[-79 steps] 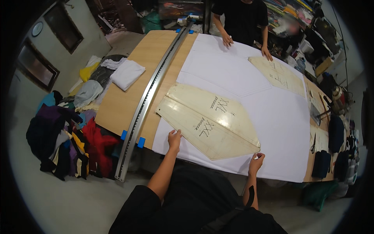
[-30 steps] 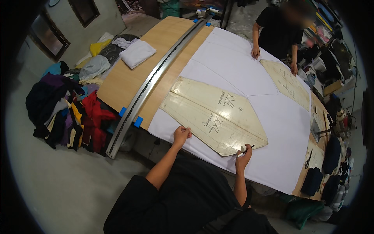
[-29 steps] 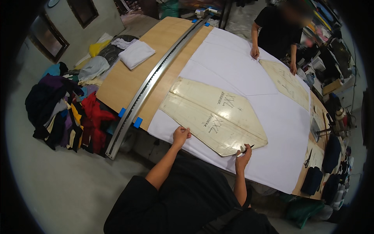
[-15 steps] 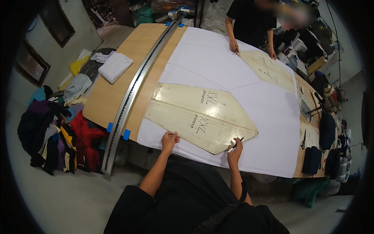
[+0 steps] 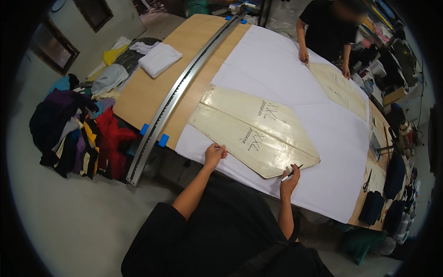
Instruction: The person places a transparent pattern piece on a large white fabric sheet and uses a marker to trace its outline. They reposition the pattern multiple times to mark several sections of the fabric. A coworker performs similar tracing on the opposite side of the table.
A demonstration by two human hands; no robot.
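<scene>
A large cream sewing pattern template (image 5: 258, 138) with dark handwriting lies flat on white fabric (image 5: 341, 152). My left hand (image 5: 215, 156) is at its near left edge, fingers closed in a pinch. What sits between those fingertips, if anything, is too small to make out. By the template's near right corner, my right hand (image 5: 289, 183) grips a black-and-white pen (image 5: 290, 175), its dark tip pointing up and right over the template. Thin drawn lines run across the fabric beyond the template.
Across the table, a co-worker (image 5: 327, 32) rests both hands at a second template (image 5: 339, 87). A long metal rail (image 5: 184, 83) with blue clamps spans the table's left part. Folded white cloth (image 5: 159, 59), heaped garments (image 5: 78, 134) and black scissors (image 5: 367, 181) are around.
The view has turned, so the table appears shifted right and tilted. My hands stay at about the same places along the template, and the pen is still in my right hand.
</scene>
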